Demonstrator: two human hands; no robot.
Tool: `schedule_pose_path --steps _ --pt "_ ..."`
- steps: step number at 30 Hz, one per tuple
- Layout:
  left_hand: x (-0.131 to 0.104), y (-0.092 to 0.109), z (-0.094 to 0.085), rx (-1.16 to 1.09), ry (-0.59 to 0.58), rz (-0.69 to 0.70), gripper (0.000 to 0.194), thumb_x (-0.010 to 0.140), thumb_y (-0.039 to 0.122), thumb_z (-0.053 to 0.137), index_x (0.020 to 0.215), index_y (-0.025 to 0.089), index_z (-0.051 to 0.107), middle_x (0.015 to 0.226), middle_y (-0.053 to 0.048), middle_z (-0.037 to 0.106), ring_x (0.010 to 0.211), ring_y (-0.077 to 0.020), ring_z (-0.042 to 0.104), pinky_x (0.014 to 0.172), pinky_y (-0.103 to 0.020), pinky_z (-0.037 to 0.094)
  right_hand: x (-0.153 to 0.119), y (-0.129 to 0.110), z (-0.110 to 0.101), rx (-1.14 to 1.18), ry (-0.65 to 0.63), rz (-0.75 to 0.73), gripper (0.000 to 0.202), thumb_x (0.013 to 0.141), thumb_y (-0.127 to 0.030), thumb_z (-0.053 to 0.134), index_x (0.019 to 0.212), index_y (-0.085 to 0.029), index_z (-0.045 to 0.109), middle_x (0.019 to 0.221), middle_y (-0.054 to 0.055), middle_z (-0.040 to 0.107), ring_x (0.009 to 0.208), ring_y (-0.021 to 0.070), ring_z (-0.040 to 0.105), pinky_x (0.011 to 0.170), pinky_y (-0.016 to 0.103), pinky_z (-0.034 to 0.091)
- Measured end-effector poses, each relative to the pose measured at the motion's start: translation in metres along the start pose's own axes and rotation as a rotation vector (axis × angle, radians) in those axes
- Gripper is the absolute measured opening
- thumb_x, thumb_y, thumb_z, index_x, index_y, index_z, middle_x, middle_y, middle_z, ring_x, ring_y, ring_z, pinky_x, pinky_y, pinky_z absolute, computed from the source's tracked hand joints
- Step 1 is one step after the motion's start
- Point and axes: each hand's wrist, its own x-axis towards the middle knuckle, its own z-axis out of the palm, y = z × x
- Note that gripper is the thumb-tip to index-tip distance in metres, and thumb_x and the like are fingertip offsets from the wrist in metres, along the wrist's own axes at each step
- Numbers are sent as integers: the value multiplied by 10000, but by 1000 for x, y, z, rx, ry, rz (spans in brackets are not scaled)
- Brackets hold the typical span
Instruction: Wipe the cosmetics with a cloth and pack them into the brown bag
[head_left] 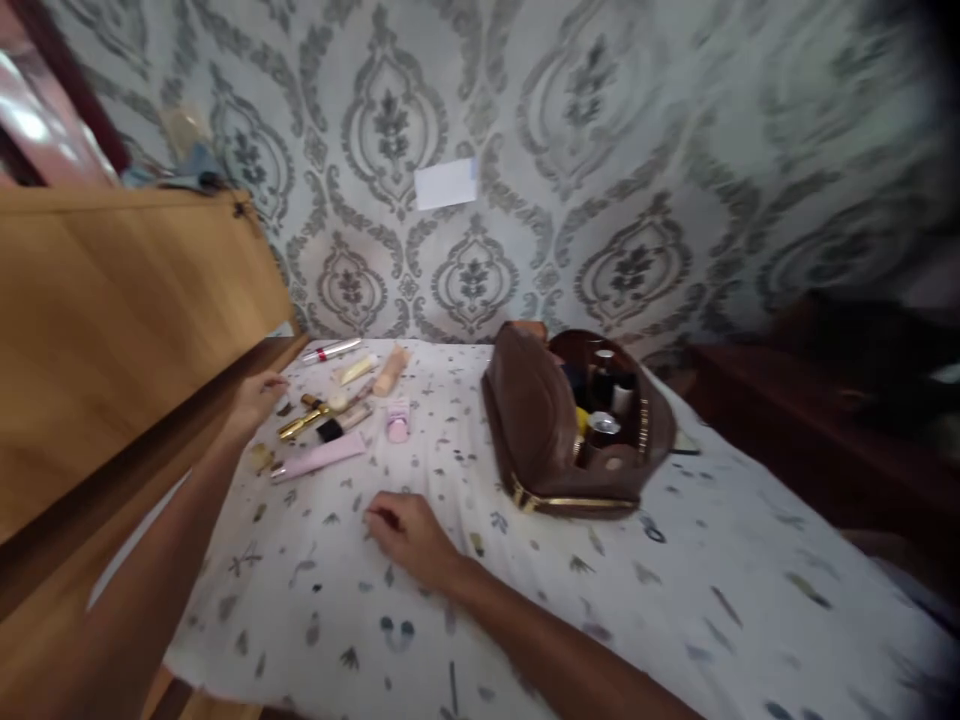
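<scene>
At the left edge of the cloth, my left hand (pixel 259 397) is beside a group of cosmetics, fingers loosely stretched and nothing visible in them. Nearest to it is a gold tube (pixel 304 422). A lilac squeeze tube (pixel 321 457), a black-capped tube (pixel 345 422), a small pink-lilac container (pixel 398 421), a peach tube (pixel 391 369), a pale yellow tube (pixel 355 370) and a silver tube with a red band (pixel 332 350) lie around. My right hand (pixel 409 535) rests on the cloth in front of them, fingers curled in, with nothing seen inside.
A brown cosmetics bag (pixel 532 420) stands unzipped on the right, holding several bottles, one with a silver cap (pixel 604 424). The patterned white cloth (pixel 450 620) covers the table. A wooden panel (pixel 135 300) borders the left side; patterned wallpaper with a white paper (pixel 445 184) is behind.
</scene>
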Motion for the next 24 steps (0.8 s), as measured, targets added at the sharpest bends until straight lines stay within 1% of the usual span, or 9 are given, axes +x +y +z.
schedule_pose_path --steps 2,4,7,11,13,16,20,24 --pt "8 -16 -3 107 -20 -36 260 762 333 524 858 139 668 727 -32 682 644 -172 584 581 -265 439 0 -2 0 26 -22 21 212 855 -210 500 649 -184 539 530 -50 477 511 100 426 530 216 313" --pt "12 -27 -2 218 -57 -42 275 810 321 517 924 129 678 778 -40 698 645 -164 596 583 -264 449 1 -4 0 37 -36 32 212 865 -232 503 664 -183 549 526 -47 494 507 103 440 525 216 318" --pt "14 -34 6 380 -147 7 270 862 270 495 1026 178 690 908 -54 716 768 -183 640 673 -282 477 1 -4 1 31 -44 37 211 866 -248 509 675 -177 562 524 -44 500 507 105 451 519 217 316" --pt "17 -31 20 581 -296 160 361 848 240 529 1173 304 674 1149 -73 667 1012 -266 638 834 -352 465 1 -1 2 18 -32 37 213 859 -252 512 665 -174 559 528 -41 501 508 106 458 519 221 315" --pt "19 -26 27 660 -371 239 366 842 255 546 1179 318 676 1191 -94 632 1042 -301 630 867 -396 452 1 -2 2 16 -31 37 208 856 -244 512 666 -174 560 527 -42 502 504 104 455 520 222 315" --pt "21 -19 35 743 -451 325 330 882 283 498 1148 292 693 1189 -123 610 1028 -316 633 865 -429 447 1 -4 1 20 -36 35 211 857 -233 506 660 -176 554 518 -46 499 491 96 435 519 221 314" --pt "21 -13 37 800 -481 375 310 913 281 450 1095 224 694 1135 -133 625 996 -300 640 846 -430 455 -1 -6 0 30 -34 42 214 851 -225 513 644 -177 543 510 -49 498 482 89 416 513 217 313" --pt "17 -7 28 789 -441 372 288 916 268 435 1023 195 693 1105 -142 640 1002 -307 642 829 -411 460 -1 -4 0 88 -20 85 204 844 -241 522 652 -178 550 508 -49 500 480 90 433 506 216 326"
